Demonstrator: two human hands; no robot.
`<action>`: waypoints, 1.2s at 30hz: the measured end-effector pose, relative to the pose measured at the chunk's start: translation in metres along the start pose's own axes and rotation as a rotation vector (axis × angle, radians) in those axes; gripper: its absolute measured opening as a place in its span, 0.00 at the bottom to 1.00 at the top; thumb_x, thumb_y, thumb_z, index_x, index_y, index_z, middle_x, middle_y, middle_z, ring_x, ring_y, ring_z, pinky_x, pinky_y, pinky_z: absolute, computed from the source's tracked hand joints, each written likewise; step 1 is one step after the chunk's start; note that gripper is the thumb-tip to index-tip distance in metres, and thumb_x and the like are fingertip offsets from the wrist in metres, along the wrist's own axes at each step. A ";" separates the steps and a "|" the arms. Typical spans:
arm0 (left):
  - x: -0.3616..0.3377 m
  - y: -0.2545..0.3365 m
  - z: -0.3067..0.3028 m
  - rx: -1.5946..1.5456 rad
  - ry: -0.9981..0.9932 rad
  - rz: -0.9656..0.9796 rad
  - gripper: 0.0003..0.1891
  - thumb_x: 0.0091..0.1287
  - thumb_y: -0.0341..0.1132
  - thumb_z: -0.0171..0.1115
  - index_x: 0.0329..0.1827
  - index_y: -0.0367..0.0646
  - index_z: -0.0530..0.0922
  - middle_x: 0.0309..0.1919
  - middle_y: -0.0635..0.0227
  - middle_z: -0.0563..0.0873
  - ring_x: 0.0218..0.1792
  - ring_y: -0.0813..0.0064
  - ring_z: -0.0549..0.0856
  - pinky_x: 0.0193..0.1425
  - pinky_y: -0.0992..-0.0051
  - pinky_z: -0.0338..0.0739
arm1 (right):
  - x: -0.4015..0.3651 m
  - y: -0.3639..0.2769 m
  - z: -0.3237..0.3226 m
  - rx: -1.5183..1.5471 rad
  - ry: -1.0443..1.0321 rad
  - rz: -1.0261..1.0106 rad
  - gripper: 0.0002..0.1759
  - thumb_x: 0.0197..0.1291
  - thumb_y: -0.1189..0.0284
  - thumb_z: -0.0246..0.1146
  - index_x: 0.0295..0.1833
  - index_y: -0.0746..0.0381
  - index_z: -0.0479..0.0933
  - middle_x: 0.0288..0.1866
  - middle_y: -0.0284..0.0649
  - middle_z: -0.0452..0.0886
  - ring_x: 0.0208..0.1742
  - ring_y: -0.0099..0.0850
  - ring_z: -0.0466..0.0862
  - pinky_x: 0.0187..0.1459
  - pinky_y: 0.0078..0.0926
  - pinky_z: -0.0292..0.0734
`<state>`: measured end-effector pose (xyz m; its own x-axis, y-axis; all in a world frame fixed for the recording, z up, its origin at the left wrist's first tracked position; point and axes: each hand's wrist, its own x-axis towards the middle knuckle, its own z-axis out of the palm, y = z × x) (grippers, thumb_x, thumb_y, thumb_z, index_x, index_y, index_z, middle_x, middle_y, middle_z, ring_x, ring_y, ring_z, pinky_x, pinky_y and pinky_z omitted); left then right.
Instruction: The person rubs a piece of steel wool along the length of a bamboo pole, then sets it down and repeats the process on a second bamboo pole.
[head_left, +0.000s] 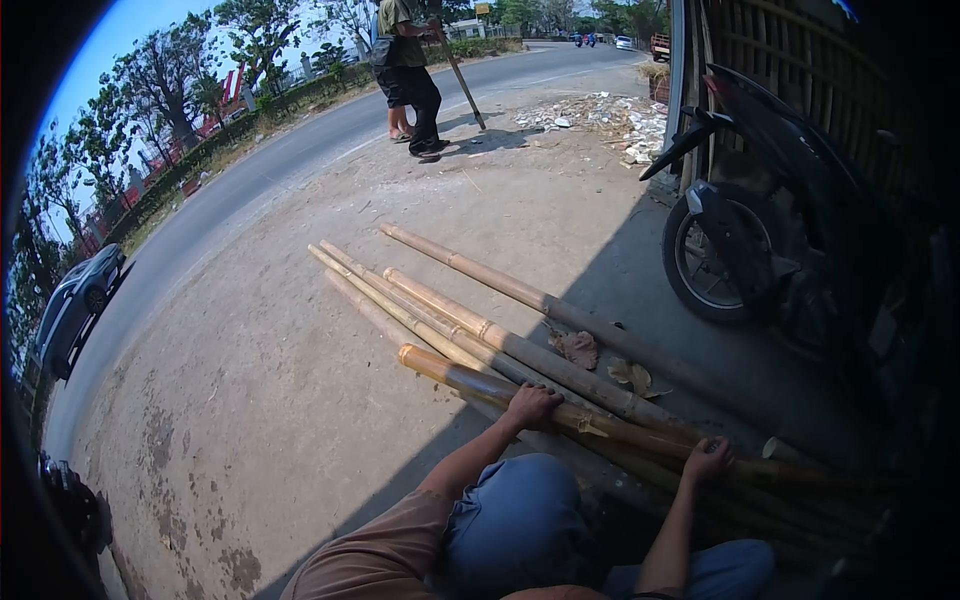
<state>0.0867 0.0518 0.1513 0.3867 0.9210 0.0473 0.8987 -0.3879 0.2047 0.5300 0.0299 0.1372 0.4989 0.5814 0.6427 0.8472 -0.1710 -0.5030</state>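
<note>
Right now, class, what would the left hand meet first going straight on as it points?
Beyond the pole under the left hand, probably the bamboo poles alongside; which comes first is unclear.

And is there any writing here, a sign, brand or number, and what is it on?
No text can be read.
Yellow sign by the road: too small.
Motorbike: any marking is too dark and blurred.
White car: too far away.
Topmost bamboo pole: no lettering visible.

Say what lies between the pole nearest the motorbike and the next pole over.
Dry leaves on the ground, between that outer pole and its neighbour, in the head view. Further right, it's too dark to tell.
</note>
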 end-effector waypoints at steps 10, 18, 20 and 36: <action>-0.008 0.002 0.003 0.036 0.015 -0.004 0.40 0.44 0.61 0.84 0.60 0.54 0.82 0.54 0.66 0.87 0.64 0.59 0.85 0.69 0.45 0.74 | -0.134 -0.232 0.028 0.363 -0.371 -0.231 0.10 0.51 0.72 0.69 0.40 0.55 0.80 0.45 0.39 0.84 0.56 0.46 0.82 0.78 0.58 0.67; -0.006 0.003 0.000 -0.012 -0.009 -0.008 0.40 0.42 0.61 0.85 0.59 0.55 0.82 0.53 0.67 0.88 0.63 0.59 0.85 0.67 0.46 0.75 | 0.003 0.020 -0.014 -0.139 0.120 0.096 0.11 0.54 0.72 0.73 0.43 0.59 0.80 0.47 0.44 0.82 0.54 0.49 0.81 0.59 0.55 0.75; -0.009 0.008 0.003 0.001 0.016 -0.014 0.39 0.42 0.60 0.85 0.58 0.54 0.82 0.52 0.66 0.88 0.62 0.59 0.86 0.65 0.48 0.75 | 0.016 0.049 -0.010 -0.148 0.128 0.233 0.12 0.55 0.72 0.73 0.43 0.60 0.80 0.48 0.43 0.82 0.55 0.50 0.80 0.58 0.55 0.75; -0.010 0.007 -0.003 0.007 0.013 -0.013 0.39 0.43 0.59 0.85 0.58 0.54 0.82 0.55 0.66 0.88 0.64 0.59 0.85 0.69 0.49 0.74 | -0.069 -0.140 0.033 0.093 -0.313 -0.080 0.14 0.49 0.67 0.73 0.42 0.56 0.82 0.47 0.43 0.85 0.56 0.49 0.82 0.68 0.52 0.72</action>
<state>0.0885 0.0397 0.1549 0.3726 0.9262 0.0573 0.9050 -0.3763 0.1984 0.3714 0.0397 0.1442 0.3390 0.8089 0.4804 0.8540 -0.0503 -0.5179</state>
